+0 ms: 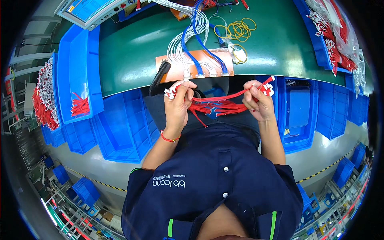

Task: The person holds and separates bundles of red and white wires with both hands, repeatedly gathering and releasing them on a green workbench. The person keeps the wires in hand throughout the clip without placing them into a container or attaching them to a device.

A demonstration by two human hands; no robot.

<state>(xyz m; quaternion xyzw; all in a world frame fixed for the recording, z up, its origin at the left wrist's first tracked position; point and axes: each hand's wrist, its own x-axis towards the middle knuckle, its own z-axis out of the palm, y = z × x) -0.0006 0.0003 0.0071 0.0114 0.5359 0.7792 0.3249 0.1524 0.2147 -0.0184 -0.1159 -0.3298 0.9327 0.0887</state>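
A bundle of red wire harnesses (220, 107) with white connectors at both ends stretches between my hands, over my lap at the table's near edge. My left hand (178, 102) is closed round the bundle's left end, white connectors poking out beside the fingers. Round the other end, my right hand (259, 101) is closed too, with connectors showing past its thumb. Just beyond my left hand lies an orange board (172, 76) with a row of sockets on its near edge, fed by white cables (176, 46) and blue cables (189, 52).
Green table mat (132, 56) ahead. An instrument with a screen (90, 12) stands far left, near a blue bin (72, 60) holding some red harnesses. More harnesses fill a bin (320, 44) at the right. A black handle-like piece (159, 78) and yellow cord (240, 31) lie about the board.
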